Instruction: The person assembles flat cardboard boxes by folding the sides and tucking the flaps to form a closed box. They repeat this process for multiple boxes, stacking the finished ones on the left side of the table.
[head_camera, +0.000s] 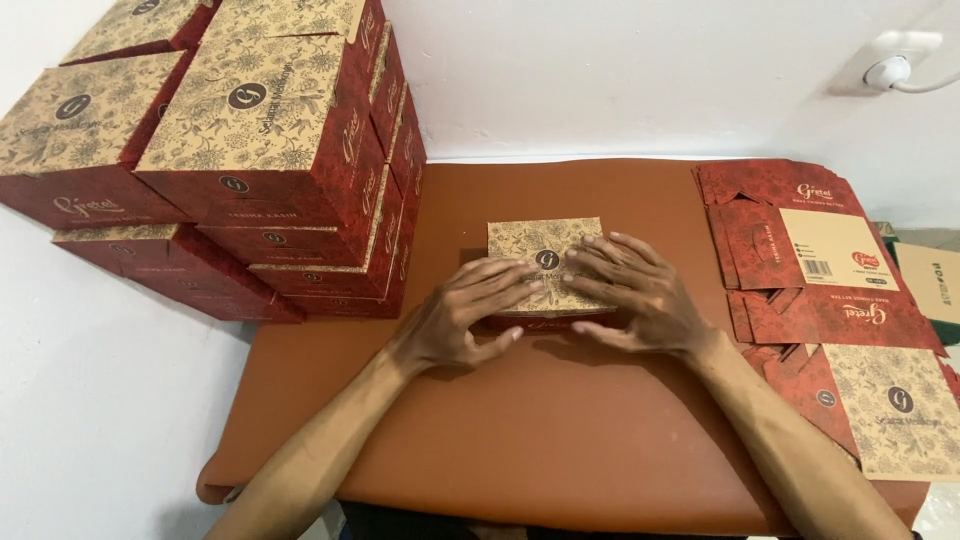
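Both hands are down on the small box in the middle of the brown mat, and that is where I'm watching. My left hand lies flat over the box's near left corner, fingers spread and pointing across the tan patterned lid, thumb tucked along the near edge; not curled round anything, just pressing with an open palm. My right hand mirrors it on the near right corner, fingers fanned out over the lid and reaching inward, so the fingertips of the two hands almost meet at the dark round emblem on top. Neither hand is closed on the box, both rest on it flat. Below the fingers I see a strip of the box's dark red front wall; the far half of the lid lies bare beyond my fingertips.

Out past my left hand, well apart from it, stands a stack of finished boxes, the same red walls and tan floral lids, piled several high against the white wall. Just outside my right wrist lies a pile of flat unfolded cartons, red and tan, fanned out over the mat's edge. Far beyond the right hand, a white wall socket with a plug in it
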